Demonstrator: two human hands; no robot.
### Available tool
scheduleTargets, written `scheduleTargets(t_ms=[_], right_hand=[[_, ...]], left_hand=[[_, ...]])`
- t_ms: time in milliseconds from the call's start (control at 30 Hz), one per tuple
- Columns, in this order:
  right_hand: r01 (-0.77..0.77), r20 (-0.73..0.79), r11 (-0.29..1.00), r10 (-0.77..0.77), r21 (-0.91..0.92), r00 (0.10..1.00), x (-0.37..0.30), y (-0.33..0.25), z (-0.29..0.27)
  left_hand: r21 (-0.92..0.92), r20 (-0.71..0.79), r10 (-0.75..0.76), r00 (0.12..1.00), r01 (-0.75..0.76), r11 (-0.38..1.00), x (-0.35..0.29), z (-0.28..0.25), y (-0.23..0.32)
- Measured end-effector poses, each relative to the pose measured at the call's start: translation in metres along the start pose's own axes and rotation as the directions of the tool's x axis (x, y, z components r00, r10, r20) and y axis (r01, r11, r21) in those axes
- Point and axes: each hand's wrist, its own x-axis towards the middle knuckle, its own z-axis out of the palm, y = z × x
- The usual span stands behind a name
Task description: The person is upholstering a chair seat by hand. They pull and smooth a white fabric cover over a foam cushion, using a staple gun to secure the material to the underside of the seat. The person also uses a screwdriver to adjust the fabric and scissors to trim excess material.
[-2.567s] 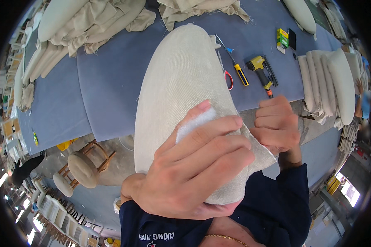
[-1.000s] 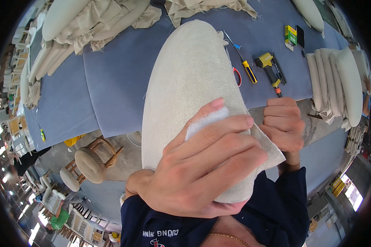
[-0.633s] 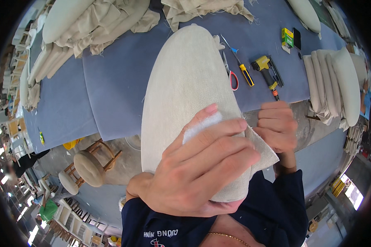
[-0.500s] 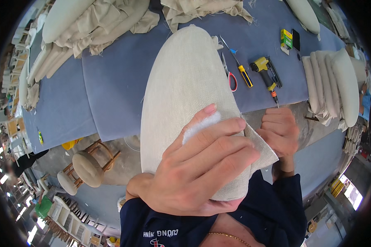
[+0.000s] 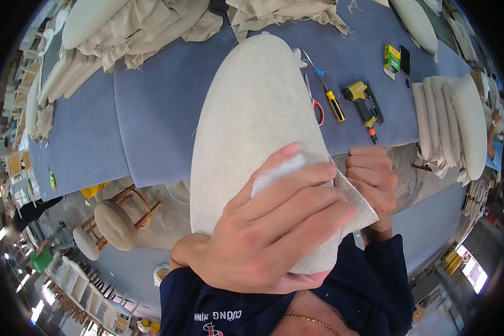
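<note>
A long beige upholstered cushion [image 5: 246,106] with a rounded far end stands up in front of me. My left hand [image 5: 280,229] is wrapped over its near part, gripping it, with a white fluffy wad [image 5: 278,173] pinched between thumb and index finger against the fabric. At the cushion's right edge a loose fabric flap [image 5: 357,206] sticks out past the fingertips. Just right of that flap my right hand [image 5: 371,178] is closed in a fist, knuckles up; what it holds, if anything, is hidden.
On the blue-covered table [image 5: 162,106] lie red-handled scissors [image 5: 318,112], a yellow-black screwdriver [image 5: 335,106], a yellow staple gun [image 5: 364,103], a small green-yellow box [image 5: 392,59] and a dark phone [image 5: 405,60]. Covered cushions [image 5: 451,117] stack at right, fabric [image 5: 145,33] far left. A round stool [image 5: 115,224] stands at left.
My right fist has shifted slightly left, closer to the cushion's edge. The left hand keeps its hold on the cushion and the white wad. The whole view has shifted slightly.
</note>
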Motion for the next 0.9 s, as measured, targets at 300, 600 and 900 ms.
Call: scheduleTargets(t_ms=[300,600,900], right_hand=[[0.051,-0.069,0.999,-0.051,-0.007,0.996,0.012,0.008,0.006],[0.071,-0.046,0.997,-0.073,-0.044,0.996,0.049,-0.008,0.026],[-0.028,0.231,0.998,0.040,-0.053,0.972,0.055,0.022,0.036]], left_hand=[[-0.001,-0.084,0.003,0.996,-0.003,1.000,-0.003,-0.007,-0.001],[-0.024,-0.208,0.035,0.977,-0.041,0.999,-0.029,-0.053,0.005],[0.060,-0.586,0.065,0.808,-0.037,0.998,-0.088,-0.089,0.004]])
